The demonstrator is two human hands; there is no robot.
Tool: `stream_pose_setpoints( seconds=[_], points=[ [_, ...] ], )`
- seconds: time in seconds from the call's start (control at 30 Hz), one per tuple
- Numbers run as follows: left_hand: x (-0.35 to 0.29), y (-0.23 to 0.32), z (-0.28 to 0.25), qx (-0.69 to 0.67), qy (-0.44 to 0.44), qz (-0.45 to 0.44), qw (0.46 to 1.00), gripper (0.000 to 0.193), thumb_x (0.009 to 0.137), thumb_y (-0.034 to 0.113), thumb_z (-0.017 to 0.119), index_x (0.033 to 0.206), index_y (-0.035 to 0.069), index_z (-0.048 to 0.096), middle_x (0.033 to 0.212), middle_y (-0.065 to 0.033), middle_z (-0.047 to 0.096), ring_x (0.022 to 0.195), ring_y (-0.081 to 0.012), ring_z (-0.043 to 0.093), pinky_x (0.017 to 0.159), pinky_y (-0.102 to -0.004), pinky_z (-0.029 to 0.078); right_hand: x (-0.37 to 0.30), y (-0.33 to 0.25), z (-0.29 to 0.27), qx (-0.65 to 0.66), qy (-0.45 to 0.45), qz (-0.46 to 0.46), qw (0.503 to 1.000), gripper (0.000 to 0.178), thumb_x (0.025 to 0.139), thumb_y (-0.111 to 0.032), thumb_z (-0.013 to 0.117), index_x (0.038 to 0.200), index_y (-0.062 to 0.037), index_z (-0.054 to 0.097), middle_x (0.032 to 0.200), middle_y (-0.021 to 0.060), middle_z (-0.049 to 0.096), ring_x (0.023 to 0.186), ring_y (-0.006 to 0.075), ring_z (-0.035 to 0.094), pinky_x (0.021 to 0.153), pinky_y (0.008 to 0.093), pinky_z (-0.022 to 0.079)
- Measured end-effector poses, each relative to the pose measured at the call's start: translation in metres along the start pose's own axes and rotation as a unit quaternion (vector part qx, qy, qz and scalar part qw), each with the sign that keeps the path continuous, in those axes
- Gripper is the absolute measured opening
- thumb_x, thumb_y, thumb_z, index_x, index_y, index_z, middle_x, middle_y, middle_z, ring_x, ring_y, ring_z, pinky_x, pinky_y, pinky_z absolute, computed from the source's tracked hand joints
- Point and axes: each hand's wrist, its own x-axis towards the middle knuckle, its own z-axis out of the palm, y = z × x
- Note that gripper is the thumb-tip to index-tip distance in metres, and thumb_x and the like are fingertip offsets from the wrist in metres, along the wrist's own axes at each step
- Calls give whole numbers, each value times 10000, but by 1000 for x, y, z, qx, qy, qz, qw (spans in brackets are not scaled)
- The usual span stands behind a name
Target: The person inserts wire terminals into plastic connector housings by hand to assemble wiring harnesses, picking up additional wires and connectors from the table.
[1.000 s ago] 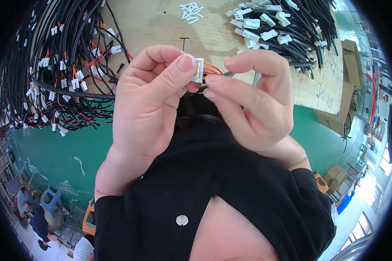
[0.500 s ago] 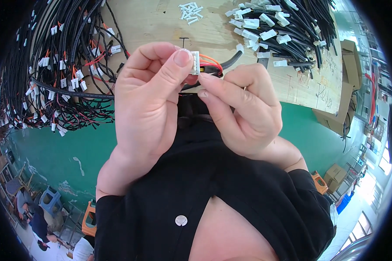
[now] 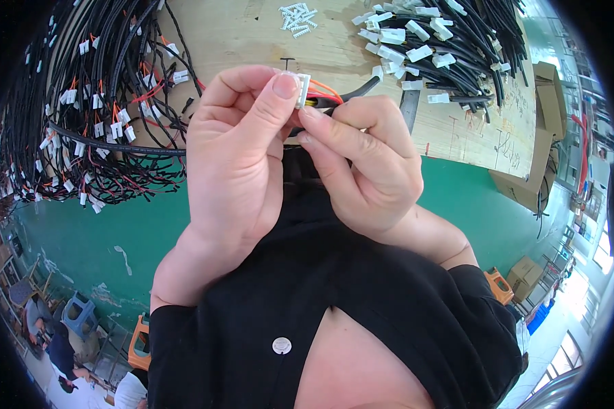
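Note:
My left hand (image 3: 235,153) pinches a small white plastic connector (image 3: 301,90) between thumb and fingers, close to my chest. Orange, red and yellow wires (image 3: 324,95) run from the connector into a black cable (image 3: 358,88). My right hand (image 3: 365,157) grips those wires and the cable end just right of the connector, fingertips touching it. Both hands are held above the edge of a wooden bench (image 3: 252,34).
A big heap of black cables with white connectors (image 3: 89,116) lies on the left of the bench, another bundle (image 3: 443,48) at the top right. Loose white connector housings (image 3: 297,17) sit at the top. Cardboard boxes (image 3: 532,177) stand on the green floor. People (image 3: 54,341) sit at lower left.
Both hands have lifted the connector slightly up and away from my chest. The right fingers have shifted closer along the wires toward the connector.

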Motion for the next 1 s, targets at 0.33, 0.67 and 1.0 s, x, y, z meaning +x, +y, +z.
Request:
stream_pose_setpoints(
  seconds=[0.33,0.67,1.0],
  points=[
    [3,21,-2,82,-166,-27,982,128,816,85,525,903,8,471,818,-79,557,724,-139,558,681,-247,452,45,2,-31,297,-173,196,918,232,680,-55,642,884,42,592,853,98,523,804,155,481,716,253,374],
    [3,-4,11,238,-170,178,940,284,734,40,618,971,-10,471,915,-71,509,880,-135,485,778,-241,390,31,7,-25,316,-12,211,925,144,741,20,543,883,32,563,872,80,511,750,108,477,664,217,386],
    [1,-8,13,390,-232,23,891,145,843,57,419,957,-3,487,653,-40,499,555,-89,481,533,-227,385,43,4,-54,420,-28,356,834,235,762,-17,560,982,55,525,803,55,572,673,65,520,593,175,415]
  ],
)
